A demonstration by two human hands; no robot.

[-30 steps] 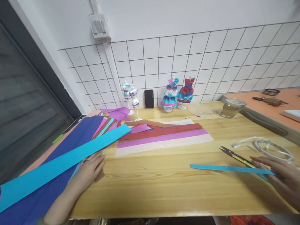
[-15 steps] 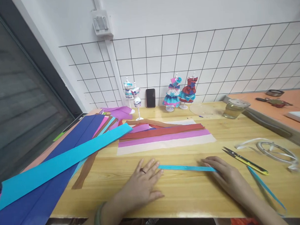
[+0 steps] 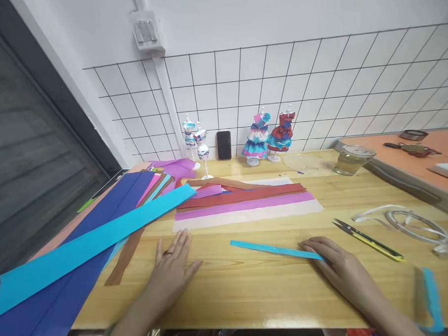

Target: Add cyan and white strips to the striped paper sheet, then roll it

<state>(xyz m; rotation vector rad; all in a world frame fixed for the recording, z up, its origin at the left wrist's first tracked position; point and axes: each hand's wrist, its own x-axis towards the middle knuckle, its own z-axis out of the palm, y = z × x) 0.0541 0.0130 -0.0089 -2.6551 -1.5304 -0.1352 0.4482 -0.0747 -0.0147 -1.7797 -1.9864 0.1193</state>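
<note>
We have two hands on one wooden desk [image 3: 233, 301], and we place everything from the single black phone [image 3: 224, 145] standing at the back. Forward of the phone and to its left, our left hand [image 3: 171, 269] lies open, palm down, fingers spread, holding nothing. Forward of the phone and to its right, our right hand [image 3: 335, 262] is closed, its bent fingers and thumb gripping one end of one narrow blue strip [image 3: 268, 248]. The strip's other end lies almost straight forward of the phone.

Nearer the phone lies one group of strips [image 3: 244, 204], with red, purple and pale pink among its colours; we cannot count them all. Left and forward of the phone, one wide blue strip [image 3: 101, 238] crosses the dark blue sheets [image 3: 48, 309].

We count four small mannequins: two in white wraps [image 3: 202, 145] left of the phone, two in ruffled dresses [image 3: 256, 139] to its right. Right and forward of the phone are one cup [image 3: 352, 161], one pair of snips [image 3: 368, 240], one coil of pale ribbon [image 3: 415, 225] and one blurred blue piece [image 3: 432, 297].
</note>
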